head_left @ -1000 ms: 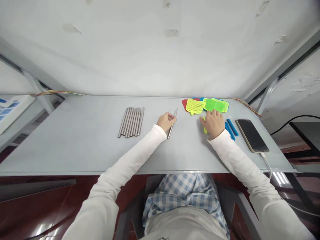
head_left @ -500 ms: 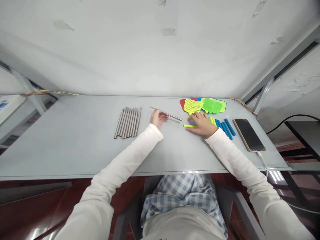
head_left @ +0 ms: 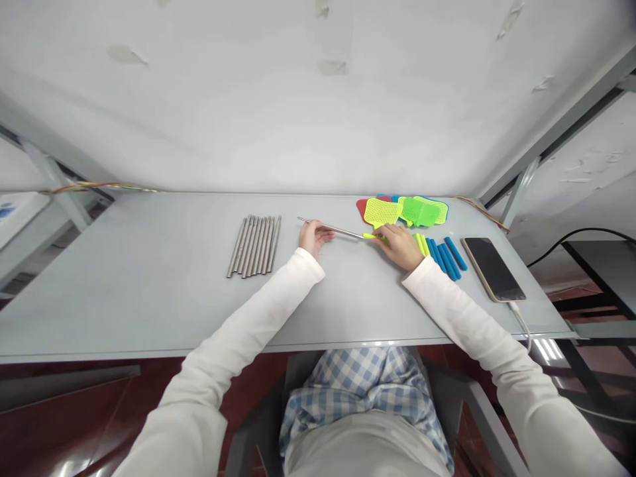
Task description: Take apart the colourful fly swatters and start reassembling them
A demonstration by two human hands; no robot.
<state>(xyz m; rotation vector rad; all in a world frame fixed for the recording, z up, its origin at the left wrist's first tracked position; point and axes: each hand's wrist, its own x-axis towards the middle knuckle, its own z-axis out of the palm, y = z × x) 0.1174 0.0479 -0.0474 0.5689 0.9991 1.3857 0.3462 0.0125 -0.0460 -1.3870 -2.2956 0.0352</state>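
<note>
My left hand (head_left: 314,238) is closed on a thin metal rod (head_left: 342,231), which slants down to the right. In my right hand (head_left: 400,245) is a yellow-green grip sleeve (head_left: 370,236), mostly hidden by the fingers. The rod's right end meets the sleeve's left end; whether it is inside, I cannot tell. Just right of that hand lie yellow-green sleeves (head_left: 421,244) and several blue sleeves (head_left: 450,258). Behind it are fly-swatter heads, with a yellow mesh one (head_left: 382,212) in front and a green one (head_left: 420,211) beside it.
Several metal rods (head_left: 253,245) lie side by side at the left of the grey table (head_left: 149,285). A phone (head_left: 493,268) with a white charging cable (head_left: 519,318) rests at the right. The wall (head_left: 278,119) rises behind the table.
My right hand has brought the yellow-green sleeve up and turned it in line with the rod, so that their ends now meet. My left hand has barely moved.
</note>
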